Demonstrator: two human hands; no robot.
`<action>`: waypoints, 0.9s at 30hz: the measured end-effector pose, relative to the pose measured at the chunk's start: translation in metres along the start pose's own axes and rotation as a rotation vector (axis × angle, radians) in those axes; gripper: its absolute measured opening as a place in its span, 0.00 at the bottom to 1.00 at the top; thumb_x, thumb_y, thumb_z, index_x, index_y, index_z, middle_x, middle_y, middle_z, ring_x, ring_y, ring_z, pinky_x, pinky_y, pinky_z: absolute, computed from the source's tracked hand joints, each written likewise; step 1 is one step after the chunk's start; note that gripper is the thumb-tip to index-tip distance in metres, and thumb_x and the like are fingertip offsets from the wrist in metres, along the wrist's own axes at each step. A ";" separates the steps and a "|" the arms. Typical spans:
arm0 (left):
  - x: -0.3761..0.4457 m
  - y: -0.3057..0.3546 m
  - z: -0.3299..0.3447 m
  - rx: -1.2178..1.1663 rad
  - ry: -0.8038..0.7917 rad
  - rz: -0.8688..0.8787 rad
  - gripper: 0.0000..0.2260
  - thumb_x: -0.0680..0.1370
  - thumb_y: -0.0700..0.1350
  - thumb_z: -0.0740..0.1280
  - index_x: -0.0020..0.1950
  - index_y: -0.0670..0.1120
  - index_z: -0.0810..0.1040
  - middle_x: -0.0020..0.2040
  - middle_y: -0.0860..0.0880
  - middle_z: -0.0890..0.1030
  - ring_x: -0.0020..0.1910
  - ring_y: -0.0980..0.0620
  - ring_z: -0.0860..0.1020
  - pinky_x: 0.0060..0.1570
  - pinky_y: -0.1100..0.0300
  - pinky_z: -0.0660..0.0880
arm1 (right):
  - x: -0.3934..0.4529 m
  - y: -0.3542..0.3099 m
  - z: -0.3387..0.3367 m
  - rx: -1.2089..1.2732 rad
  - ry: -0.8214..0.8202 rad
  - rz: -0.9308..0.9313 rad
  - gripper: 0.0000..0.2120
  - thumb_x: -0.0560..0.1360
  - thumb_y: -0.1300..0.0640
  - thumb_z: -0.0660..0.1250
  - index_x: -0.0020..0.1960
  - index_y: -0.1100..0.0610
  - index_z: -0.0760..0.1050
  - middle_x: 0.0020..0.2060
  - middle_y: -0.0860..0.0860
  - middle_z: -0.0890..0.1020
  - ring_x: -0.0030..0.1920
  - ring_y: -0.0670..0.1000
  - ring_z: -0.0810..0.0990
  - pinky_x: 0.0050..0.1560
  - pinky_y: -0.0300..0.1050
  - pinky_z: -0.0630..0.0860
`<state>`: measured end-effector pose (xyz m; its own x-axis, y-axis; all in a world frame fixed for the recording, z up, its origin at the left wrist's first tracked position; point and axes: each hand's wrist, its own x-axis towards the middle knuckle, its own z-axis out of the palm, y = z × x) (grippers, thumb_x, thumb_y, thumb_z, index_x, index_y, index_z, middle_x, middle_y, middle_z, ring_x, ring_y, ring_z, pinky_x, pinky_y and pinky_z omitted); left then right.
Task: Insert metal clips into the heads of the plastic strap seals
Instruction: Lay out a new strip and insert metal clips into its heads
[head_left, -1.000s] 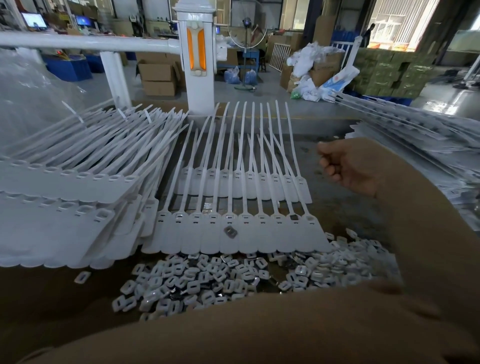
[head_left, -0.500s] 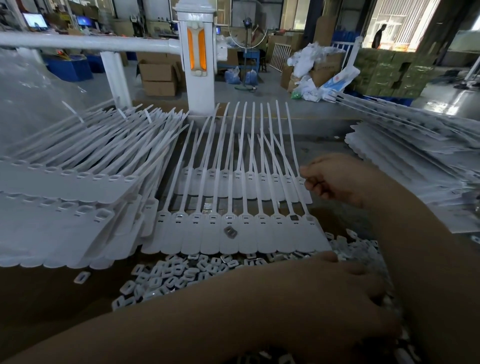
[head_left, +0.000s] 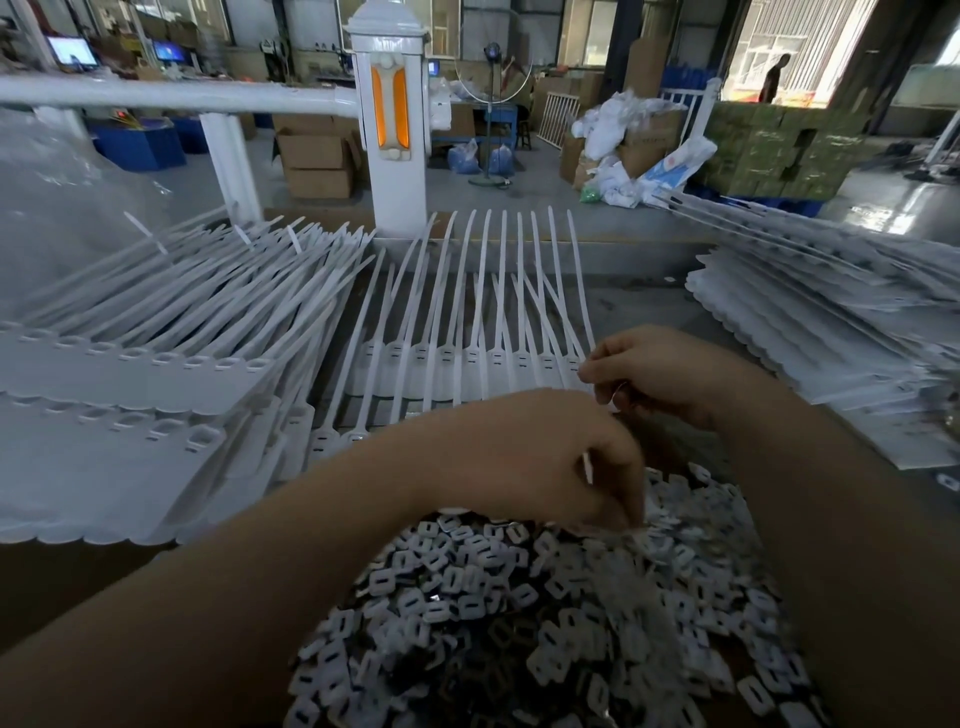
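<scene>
Both hands have advanced since the earlier frames: the left hand (head_left: 545, 462) now reaches over the far edge of the heap of small silver metal clips (head_left: 519, 623), fingers curled down into it; whether a clip is pinched cannot be told. At its 1 o'clock, the right hand (head_left: 670, 374) pinches the end of a row of white plastic strap seals (head_left: 467, 358). Stacked white seal sheets (head_left: 130, 374) lie at 9 o'clock, more seal stacks (head_left: 831, 322) at 2 o'clock.

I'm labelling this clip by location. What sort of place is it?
Most likely a factory or warehouse floor: stacks of white strap seals, a heap of metal clips at the workbench, and cardboard boxes behind.
</scene>
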<state>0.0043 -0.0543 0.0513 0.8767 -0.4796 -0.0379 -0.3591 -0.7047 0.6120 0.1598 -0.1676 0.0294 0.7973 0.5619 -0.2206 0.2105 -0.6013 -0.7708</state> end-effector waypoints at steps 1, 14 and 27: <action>-0.008 0.000 -0.005 -0.044 -0.040 0.013 0.04 0.76 0.44 0.72 0.49 0.51 0.84 0.43 0.62 0.81 0.44 0.63 0.79 0.49 0.70 0.72 | 0.000 0.001 0.001 0.000 -0.002 0.004 0.06 0.77 0.57 0.68 0.48 0.59 0.80 0.31 0.51 0.82 0.25 0.44 0.75 0.25 0.38 0.69; -0.007 -0.024 -0.007 0.048 0.137 -0.150 0.08 0.79 0.47 0.67 0.57 0.55 0.78 0.50 0.58 0.76 0.50 0.62 0.75 0.47 0.69 0.70 | -0.003 0.002 0.011 -0.028 -0.029 0.014 0.05 0.78 0.58 0.66 0.48 0.59 0.79 0.28 0.49 0.79 0.25 0.45 0.73 0.25 0.38 0.69; -0.005 -0.053 0.008 0.650 0.240 -0.165 0.21 0.81 0.45 0.54 0.71 0.63 0.66 0.57 0.49 0.68 0.56 0.48 0.63 0.46 0.56 0.52 | -0.005 -0.007 0.017 -0.121 -0.021 0.045 0.08 0.80 0.60 0.64 0.44 0.60 0.77 0.30 0.53 0.77 0.24 0.47 0.71 0.23 0.36 0.69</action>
<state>0.0161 -0.0185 0.0124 0.9555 -0.2641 0.1317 -0.2683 -0.9632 0.0150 0.1451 -0.1568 0.0260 0.7954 0.5441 -0.2669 0.2425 -0.6893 -0.6827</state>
